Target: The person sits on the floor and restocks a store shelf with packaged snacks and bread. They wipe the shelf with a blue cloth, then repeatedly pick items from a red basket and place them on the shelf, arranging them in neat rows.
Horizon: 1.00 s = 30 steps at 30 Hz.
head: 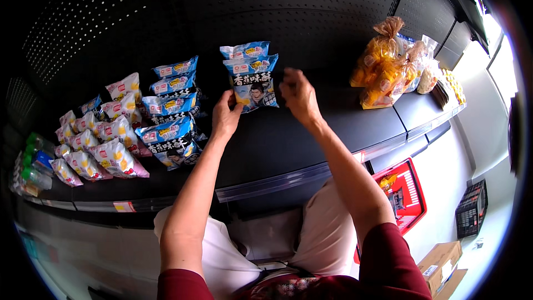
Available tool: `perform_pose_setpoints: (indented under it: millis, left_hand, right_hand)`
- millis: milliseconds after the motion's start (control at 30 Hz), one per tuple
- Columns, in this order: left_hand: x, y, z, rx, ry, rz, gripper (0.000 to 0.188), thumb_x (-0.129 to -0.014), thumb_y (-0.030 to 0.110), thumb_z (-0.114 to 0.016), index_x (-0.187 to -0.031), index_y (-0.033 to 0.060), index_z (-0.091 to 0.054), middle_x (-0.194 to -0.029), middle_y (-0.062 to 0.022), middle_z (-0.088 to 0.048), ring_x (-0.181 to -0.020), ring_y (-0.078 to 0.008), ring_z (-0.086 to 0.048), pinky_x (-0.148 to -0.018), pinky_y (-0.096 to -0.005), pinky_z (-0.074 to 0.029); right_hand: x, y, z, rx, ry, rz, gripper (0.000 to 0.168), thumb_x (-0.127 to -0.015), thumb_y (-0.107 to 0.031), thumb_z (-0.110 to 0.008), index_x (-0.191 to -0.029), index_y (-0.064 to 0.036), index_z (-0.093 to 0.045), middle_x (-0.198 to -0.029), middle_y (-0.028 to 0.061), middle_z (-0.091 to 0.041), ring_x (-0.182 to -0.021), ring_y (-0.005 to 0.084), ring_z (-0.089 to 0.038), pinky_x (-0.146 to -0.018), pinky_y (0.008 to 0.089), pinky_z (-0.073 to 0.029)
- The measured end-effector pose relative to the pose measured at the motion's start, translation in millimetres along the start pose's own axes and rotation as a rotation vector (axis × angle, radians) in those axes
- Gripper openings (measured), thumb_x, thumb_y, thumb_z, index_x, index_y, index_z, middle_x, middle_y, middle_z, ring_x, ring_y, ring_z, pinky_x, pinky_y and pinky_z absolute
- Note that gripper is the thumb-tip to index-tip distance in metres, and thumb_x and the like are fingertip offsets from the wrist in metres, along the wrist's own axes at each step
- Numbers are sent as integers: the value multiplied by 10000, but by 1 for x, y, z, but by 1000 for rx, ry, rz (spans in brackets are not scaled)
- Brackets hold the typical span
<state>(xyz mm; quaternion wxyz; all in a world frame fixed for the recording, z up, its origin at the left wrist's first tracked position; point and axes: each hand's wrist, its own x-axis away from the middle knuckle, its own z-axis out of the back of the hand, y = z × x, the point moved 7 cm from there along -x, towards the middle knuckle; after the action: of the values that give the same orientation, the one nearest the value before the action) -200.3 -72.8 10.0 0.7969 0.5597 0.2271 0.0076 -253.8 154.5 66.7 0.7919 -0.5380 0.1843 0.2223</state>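
Note:
Two blue snack bags stand one behind the other on the black shelf (291, 133), the front blue snack bag (254, 85) hiding most of the rear blue snack bag (243, 51). My left hand (226, 114) grips the front bag at its lower left edge, thumb towards the front; its other fingers are partly hidden. Just right of the same bag, my right hand (300, 96) is raised, slightly blurred, fingers apart and holding nothing. To the left, a row of several matching blue snack bags (166, 137) runs back into the shelf.
White and pink snack bags (116, 158) fill the shelf's left part, beside green-capped containers (35, 175). Tied bags of orange-yellow packets (383, 75) stand at right. A perforated back panel (266, 21) rises behind. On the floor are a red basket (410, 191), a black crate (470, 210) and a cardboard box (441, 262).

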Motion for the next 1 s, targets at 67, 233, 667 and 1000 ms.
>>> perform_pose_setpoints:
  millis: [67,233,667,1000]
  left_hand:
    - [3,6,1,-35,14,18,360,-907,-26,-647,-1257,17,-573,-1090,-116,-728,-1026,-201,-695,-914,-326,-518]
    - [7,6,4,-16,78,15,389,-920,-41,-634,-1295,30,-555,-1118,-113,-707,-1018,-188,-681,-916,-322,-520]
    - [30,19,18,-189,223,-22,378,-938,137,-698,-1248,-8,-538,-1138,-146,-630,-1006,-220,-647,-862,-348,-553]
    - [105,83,-66,-80,-373,-91,232,-1013,224,-640,-893,26,-625,-734,-4,-598,-667,-66,-544,-615,-240,-437]
  right_hand:
    - [20,24,-10,19,-152,-133,484,-889,-95,-686,-1342,-2,-545,-1166,258,-678,-1077,364,-684,-900,403,-563]
    - [27,23,-34,34,-244,-123,499,-938,-97,-666,-1398,12,-507,-1230,215,-677,-1046,283,-715,-873,366,-585]
    - [34,7,-10,105,-102,32,427,-868,-75,-673,-1278,7,-584,-1133,230,-667,-987,363,-690,-836,415,-571]
    - [122,-40,130,-185,-22,-139,283,-1018,-70,-549,-1297,-54,-598,-968,54,-621,-863,129,-638,-743,277,-582]
